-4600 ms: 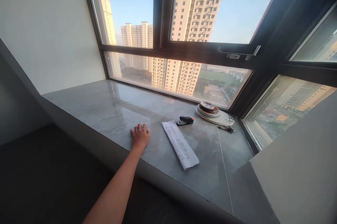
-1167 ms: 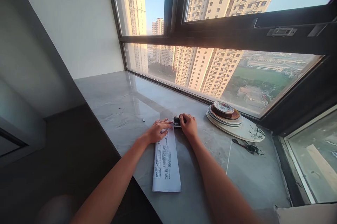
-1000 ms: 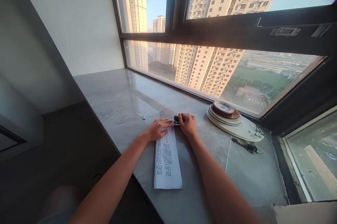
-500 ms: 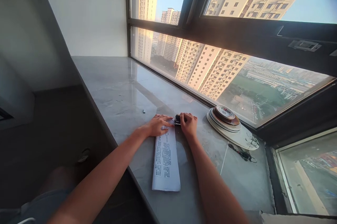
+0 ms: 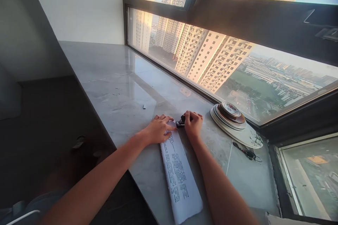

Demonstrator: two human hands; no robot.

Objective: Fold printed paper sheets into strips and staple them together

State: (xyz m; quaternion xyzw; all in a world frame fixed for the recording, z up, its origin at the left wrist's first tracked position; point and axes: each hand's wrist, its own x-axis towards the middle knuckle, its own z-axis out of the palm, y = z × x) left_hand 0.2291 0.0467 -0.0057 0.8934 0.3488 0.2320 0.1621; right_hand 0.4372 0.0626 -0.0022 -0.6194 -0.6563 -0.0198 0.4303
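A long strip of folded paper (image 5: 182, 186), white with printed text, lies slanted on the grey stone sill, its near end slightly raised. My left hand (image 5: 158, 129) holds the paper's far end, thumb on the print and index finger stretched towards the right hand. In my right hand (image 5: 193, 123) is a small black hand tool with a shiny metal part (image 5: 180, 124), resembling a stapler. Its front meets the paper's far right corner beside my left index fingertip. Fingers hide most of the tool, so its exact kind is unclear.
A stack of round plates or discs (image 5: 229, 116) stands by the window to the right. Near it lie dark glasses or a strap with a ring (image 5: 248, 153). A small chip (image 5: 144, 106) lies beyond my left hand. The sill's edge (image 5: 105, 130) drops off at left.
The paper has turned, its near end swinging right and towards me. My right hand and the black tool have shifted slightly right, showing more of the tool. The camera view has shifted slightly.
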